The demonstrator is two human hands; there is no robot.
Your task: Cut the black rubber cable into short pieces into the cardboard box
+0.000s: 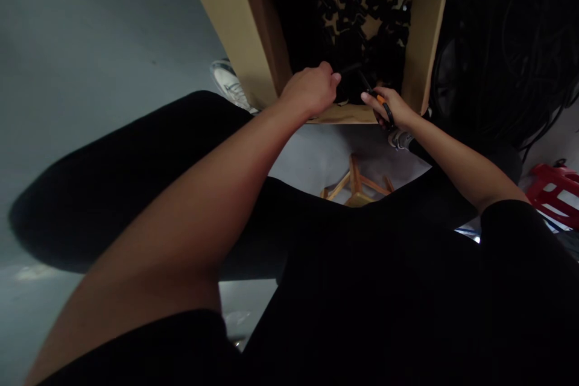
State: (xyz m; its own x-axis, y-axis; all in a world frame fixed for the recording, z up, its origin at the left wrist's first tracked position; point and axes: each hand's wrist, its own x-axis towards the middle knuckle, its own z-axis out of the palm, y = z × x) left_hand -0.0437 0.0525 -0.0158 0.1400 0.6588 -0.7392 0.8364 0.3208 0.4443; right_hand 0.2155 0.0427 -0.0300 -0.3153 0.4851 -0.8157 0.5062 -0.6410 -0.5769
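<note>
My left hand (313, 89) is closed over the near side of an open cardboard box (420, 30), pinching the end of a thin dark strip (351, 67). To its right, my right hand (389, 107) is wrapped round scissors (384, 106) with black and orange handles. The scissor blades point up and left toward the strip; whether they touch it is too dark to tell. Many small black pieces (350, 12) lie on the bottom of the box, below and beyond both hands.
A wooden stool (359, 198) stands between my legs. Beyond the box at the right lies a dark heap of cables (511, 30). A red plastic object (554, 190) is at the far right. A light shoe (228, 81) rests left of the box.
</note>
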